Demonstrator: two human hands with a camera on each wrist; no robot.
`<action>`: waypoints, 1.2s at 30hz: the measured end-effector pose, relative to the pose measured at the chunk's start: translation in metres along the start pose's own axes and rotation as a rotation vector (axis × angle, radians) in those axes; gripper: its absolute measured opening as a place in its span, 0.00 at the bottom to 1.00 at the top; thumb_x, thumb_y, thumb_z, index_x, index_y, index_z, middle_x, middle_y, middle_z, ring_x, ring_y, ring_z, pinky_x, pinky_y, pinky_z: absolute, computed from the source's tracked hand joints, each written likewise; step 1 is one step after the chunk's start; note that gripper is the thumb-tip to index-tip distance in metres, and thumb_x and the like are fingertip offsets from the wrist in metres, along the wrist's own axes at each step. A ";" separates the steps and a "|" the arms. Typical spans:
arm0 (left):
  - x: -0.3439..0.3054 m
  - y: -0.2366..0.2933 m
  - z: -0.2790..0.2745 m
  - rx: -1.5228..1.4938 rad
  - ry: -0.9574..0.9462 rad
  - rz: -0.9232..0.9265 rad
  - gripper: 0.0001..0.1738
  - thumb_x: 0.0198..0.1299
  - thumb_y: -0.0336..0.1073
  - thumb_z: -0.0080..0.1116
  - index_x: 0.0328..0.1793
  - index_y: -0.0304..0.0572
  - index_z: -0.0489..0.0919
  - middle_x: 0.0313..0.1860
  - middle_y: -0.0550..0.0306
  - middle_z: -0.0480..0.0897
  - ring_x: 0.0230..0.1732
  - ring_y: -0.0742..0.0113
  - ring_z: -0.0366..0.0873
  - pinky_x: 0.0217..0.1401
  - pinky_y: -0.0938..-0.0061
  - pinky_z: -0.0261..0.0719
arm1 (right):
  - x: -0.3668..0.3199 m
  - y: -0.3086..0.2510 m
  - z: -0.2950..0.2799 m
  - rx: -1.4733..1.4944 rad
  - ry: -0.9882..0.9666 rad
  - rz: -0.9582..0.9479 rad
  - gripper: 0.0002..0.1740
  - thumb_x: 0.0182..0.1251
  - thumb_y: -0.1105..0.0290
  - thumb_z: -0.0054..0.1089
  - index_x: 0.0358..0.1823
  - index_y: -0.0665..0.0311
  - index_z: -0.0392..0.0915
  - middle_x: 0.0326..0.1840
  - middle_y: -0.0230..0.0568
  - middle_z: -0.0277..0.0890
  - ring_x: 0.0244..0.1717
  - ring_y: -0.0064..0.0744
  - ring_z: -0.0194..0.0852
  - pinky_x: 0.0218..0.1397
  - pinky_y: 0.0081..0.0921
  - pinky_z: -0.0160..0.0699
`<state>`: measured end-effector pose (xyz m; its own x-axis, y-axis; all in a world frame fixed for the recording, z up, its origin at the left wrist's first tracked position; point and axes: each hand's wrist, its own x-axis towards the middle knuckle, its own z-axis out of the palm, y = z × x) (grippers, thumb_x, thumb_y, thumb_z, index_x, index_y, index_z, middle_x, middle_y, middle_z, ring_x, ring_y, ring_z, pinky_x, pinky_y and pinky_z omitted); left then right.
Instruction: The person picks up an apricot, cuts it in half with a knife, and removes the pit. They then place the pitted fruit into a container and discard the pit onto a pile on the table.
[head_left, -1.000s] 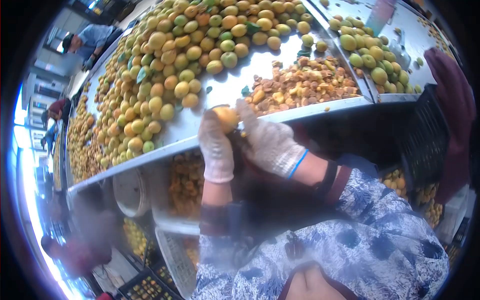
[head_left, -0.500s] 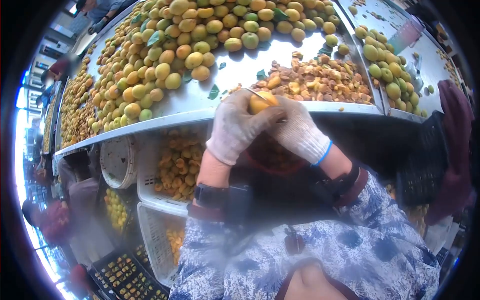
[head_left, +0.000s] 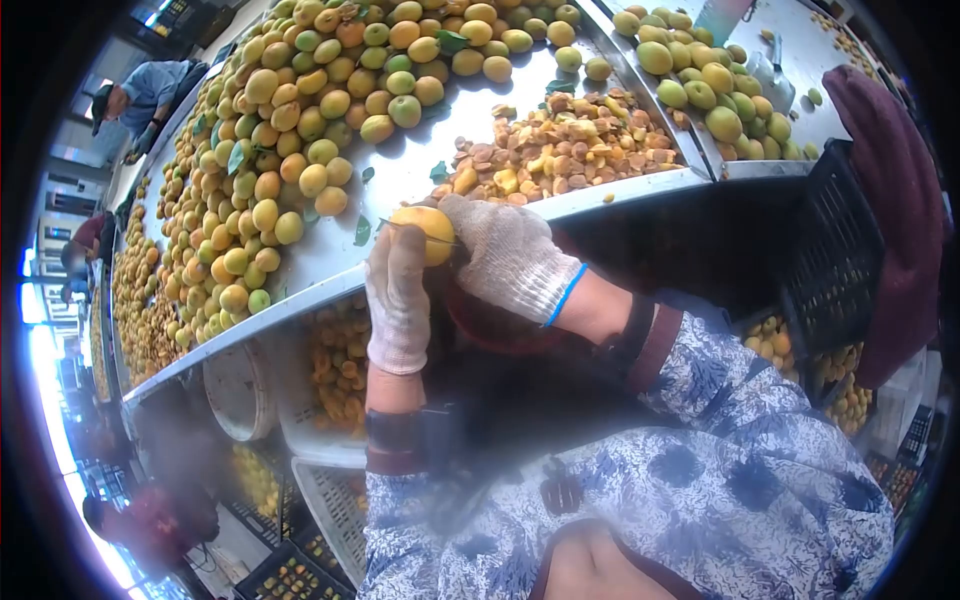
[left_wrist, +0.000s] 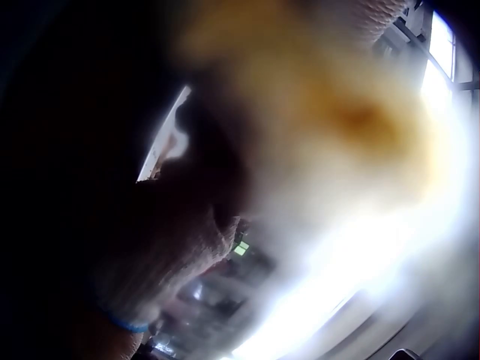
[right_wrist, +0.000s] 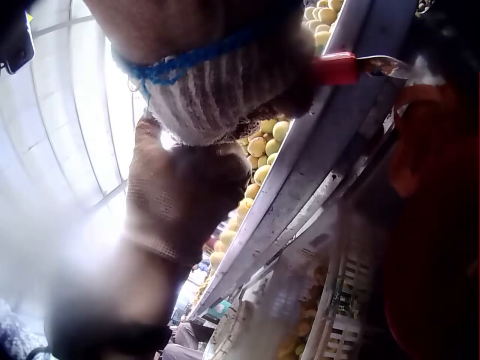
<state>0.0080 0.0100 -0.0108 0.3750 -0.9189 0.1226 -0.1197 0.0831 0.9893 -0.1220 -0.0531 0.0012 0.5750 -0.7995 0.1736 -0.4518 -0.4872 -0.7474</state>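
My gloved left hand (head_left: pixel 398 295) grips a yellow apricot (head_left: pixel 428 228) between fingers and thumb, just over the table's front edge. A thin knife blade (head_left: pixel 396 226) lies across that apricot. My gloved right hand (head_left: pixel 508 255) is close at the fruit's right side, curled round the knife. In the right wrist view, a red handle (right_wrist: pixel 336 69) with a metal end sticks out beside the right glove (right_wrist: pixel 217 94). The left wrist view is mostly dark and blurred, with the apricot (left_wrist: pixel 352 112) a yellow smear.
Whole apricots (head_left: pixel 290 130) are heaped on the metal table (head_left: pixel 400 165). A pile of brown pits and orange pieces (head_left: pixel 570 150) lies nearer its edge. Below are a white bucket (head_left: pixel 238 395), white crates (head_left: pixel 325 490) and a black crate (head_left: pixel 835 255). Another person (head_left: pixel 150 95) bends at the table's far left.
Half a second ago both hands were wrapped closely round the apricot. Now the right hand sits more to its side and the fruit shows more. The head view has tilted.
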 end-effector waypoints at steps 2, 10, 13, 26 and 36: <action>0.000 0.003 -0.007 0.005 -0.076 -0.030 0.34 0.63 0.62 0.52 0.49 0.31 0.79 0.40 0.56 0.81 0.40 0.69 0.76 0.46 0.74 0.74 | 0.001 0.001 -0.008 -0.038 -0.077 -0.013 0.17 0.55 0.70 0.57 0.48 0.57 0.76 0.38 0.49 0.82 0.45 0.51 0.81 0.48 0.45 0.78; 0.002 0.019 -0.004 0.149 -0.220 -0.090 0.22 0.58 0.42 0.64 0.51 0.31 0.78 0.40 0.53 0.83 0.39 0.70 0.79 0.43 0.76 0.78 | 0.000 0.005 -0.014 -0.044 -0.182 0.012 0.20 0.57 0.69 0.54 0.53 0.53 0.77 0.41 0.51 0.82 0.47 0.53 0.80 0.51 0.45 0.77; -0.001 0.007 0.000 0.199 -0.133 0.034 0.22 0.58 0.38 0.63 0.55 0.31 0.76 0.43 0.52 0.82 0.42 0.69 0.79 0.48 0.74 0.77 | 0.005 0.011 -0.012 0.031 -0.224 0.001 0.19 0.57 0.68 0.55 0.52 0.54 0.78 0.41 0.53 0.81 0.48 0.55 0.79 0.52 0.44 0.77; 0.008 0.001 -0.002 -0.490 -0.073 -0.140 0.30 0.64 0.43 0.51 0.68 0.31 0.65 0.52 0.50 0.76 0.55 0.58 0.75 0.63 0.64 0.71 | 0.018 0.007 -0.013 1.468 -0.397 0.971 0.08 0.60 0.76 0.55 0.28 0.57 0.65 0.17 0.23 0.54 0.11 0.17 0.46 0.12 0.19 0.44; 0.014 0.006 -0.004 -0.456 0.178 -0.354 0.33 0.71 0.63 0.37 0.50 0.37 0.76 0.33 0.55 0.79 0.27 0.70 0.76 0.28 0.81 0.77 | 0.014 0.012 0.002 0.183 -0.272 0.399 0.25 0.53 0.64 0.60 0.51 0.72 0.74 0.43 0.62 0.79 0.49 0.59 0.78 0.55 0.43 0.75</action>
<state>0.0165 -0.0005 -0.0026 0.4729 -0.8455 -0.2480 0.4319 -0.0229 0.9016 -0.1175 -0.0696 -0.0066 0.5496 -0.7787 -0.3027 -0.5595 -0.0740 -0.8255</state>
